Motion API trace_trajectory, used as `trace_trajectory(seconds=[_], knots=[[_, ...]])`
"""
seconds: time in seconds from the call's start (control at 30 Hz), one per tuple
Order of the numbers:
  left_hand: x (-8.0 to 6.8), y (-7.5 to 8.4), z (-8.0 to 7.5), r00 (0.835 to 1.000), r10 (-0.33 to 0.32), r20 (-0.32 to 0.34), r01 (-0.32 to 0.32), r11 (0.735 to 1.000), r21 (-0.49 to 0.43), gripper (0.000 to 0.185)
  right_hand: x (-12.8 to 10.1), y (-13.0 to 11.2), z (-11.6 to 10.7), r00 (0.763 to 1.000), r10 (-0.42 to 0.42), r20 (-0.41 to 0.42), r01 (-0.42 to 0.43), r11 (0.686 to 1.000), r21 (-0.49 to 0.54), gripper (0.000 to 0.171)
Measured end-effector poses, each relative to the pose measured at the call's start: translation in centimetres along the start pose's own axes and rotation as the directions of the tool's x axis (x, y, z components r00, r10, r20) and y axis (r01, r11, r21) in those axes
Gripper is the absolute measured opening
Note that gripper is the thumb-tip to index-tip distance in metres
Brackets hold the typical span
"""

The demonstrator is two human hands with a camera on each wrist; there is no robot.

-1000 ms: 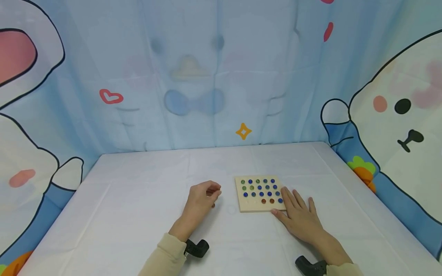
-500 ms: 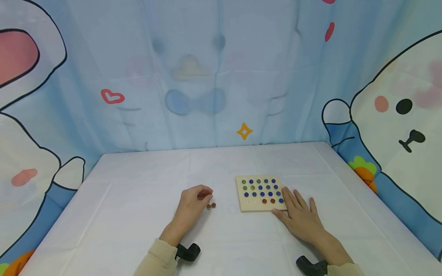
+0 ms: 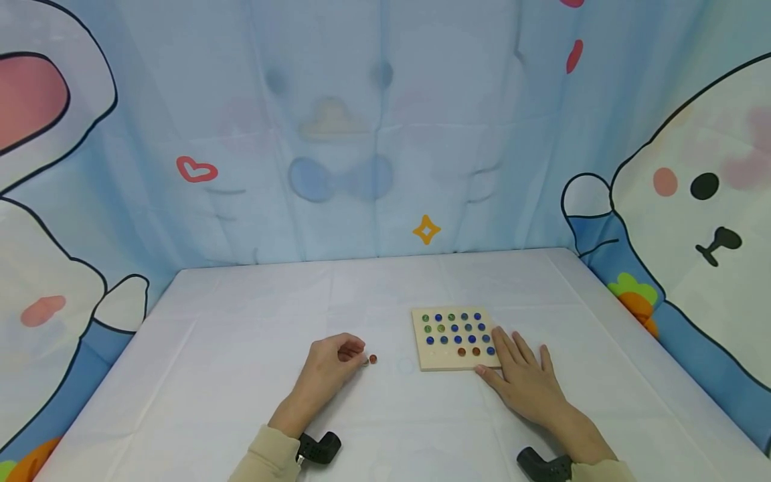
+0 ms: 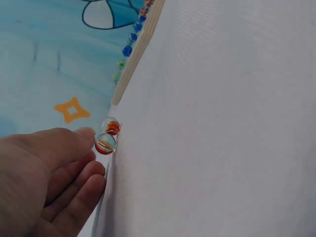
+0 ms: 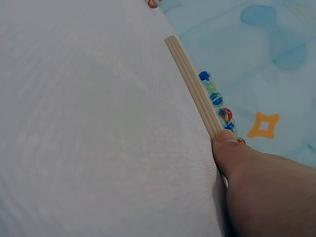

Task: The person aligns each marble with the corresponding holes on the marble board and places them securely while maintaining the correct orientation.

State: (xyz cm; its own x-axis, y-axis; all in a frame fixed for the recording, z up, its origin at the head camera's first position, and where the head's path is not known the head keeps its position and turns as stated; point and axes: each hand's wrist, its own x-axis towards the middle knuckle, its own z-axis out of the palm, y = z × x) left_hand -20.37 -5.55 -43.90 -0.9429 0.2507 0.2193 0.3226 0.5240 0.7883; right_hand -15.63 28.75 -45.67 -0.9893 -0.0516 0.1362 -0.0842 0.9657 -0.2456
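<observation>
Two clear marbles with orange-red swirls lie side by side on the white cloth: one marble (image 3: 373,359) shows fully, and the nearer marble (image 4: 105,143) is partly behind fingers in the head view. My left hand (image 3: 328,365) is beside them, thumb tip at the nearer marble and fingers loosely bent; a firm pinch is not visible. To the right, a pale wooden board (image 3: 430,361) carries rows of green, blue and reddish marbles. My right hand (image 3: 527,381) lies spread at the board's right side, its thumb (image 5: 224,143) touching the near edge.
The table (image 3: 241,314) is covered with a white cloth. Behind it hangs a light blue curtain (image 3: 337,221) with cartoon animals. Each wrist wears a black camera mount, the left mount (image 3: 320,447) close above the cloth.
My left hand has drawn back to the left and lowered beside the two loose marbles, which were partly hidden by it at first. The right hand and the board stay put.
</observation>
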Motion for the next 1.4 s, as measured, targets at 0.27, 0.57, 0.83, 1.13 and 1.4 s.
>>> trace_trajectory(seconds=[0.27, 0.57, 0.83, 1.13, 1.4], knots=[[-0.1, 0.0, 0.0, 0.999, 0.012, 0.046, -0.012, 1.000, 0.000, 0.015, -0.1, -0.3, -0.3, 1.000, -0.004, 0.001, 0.004, 1.000, 0.006, 0.091], [0.0, -0.2, 0.1, 0.997, 0.056, 0.053, -0.058, 0.998, 0.030, 0.011, 0.0, -0.3, -0.3, 1.000, -0.006, -0.006, 0.006, 1.000, 0.005, 0.091], [-0.1, 0.0, 0.2, 0.997, 0.058, 0.047, -0.059, 0.998, 0.025, 0.009, -0.1, -0.1, -0.1, 1.000, 0.001, 0.002, -0.001, 1.000, 0.011, 0.092], [0.3, 0.4, 0.3, 0.995, 0.097, 0.019, -0.098, 0.995, 0.032, 0.009, -0.1, -0.1, -0.1, 1.000, 0.004, 0.003, -0.004, 1.000, 0.016, 0.093], [1.4, 1.8, 0.6, 0.992, 0.119, 0.029, -0.118, 0.993, -0.025, 0.008, -0.1, 0.0, 0.0, 1.000, -0.002, -0.005, 0.002, 1.000, 0.005, 0.092]])
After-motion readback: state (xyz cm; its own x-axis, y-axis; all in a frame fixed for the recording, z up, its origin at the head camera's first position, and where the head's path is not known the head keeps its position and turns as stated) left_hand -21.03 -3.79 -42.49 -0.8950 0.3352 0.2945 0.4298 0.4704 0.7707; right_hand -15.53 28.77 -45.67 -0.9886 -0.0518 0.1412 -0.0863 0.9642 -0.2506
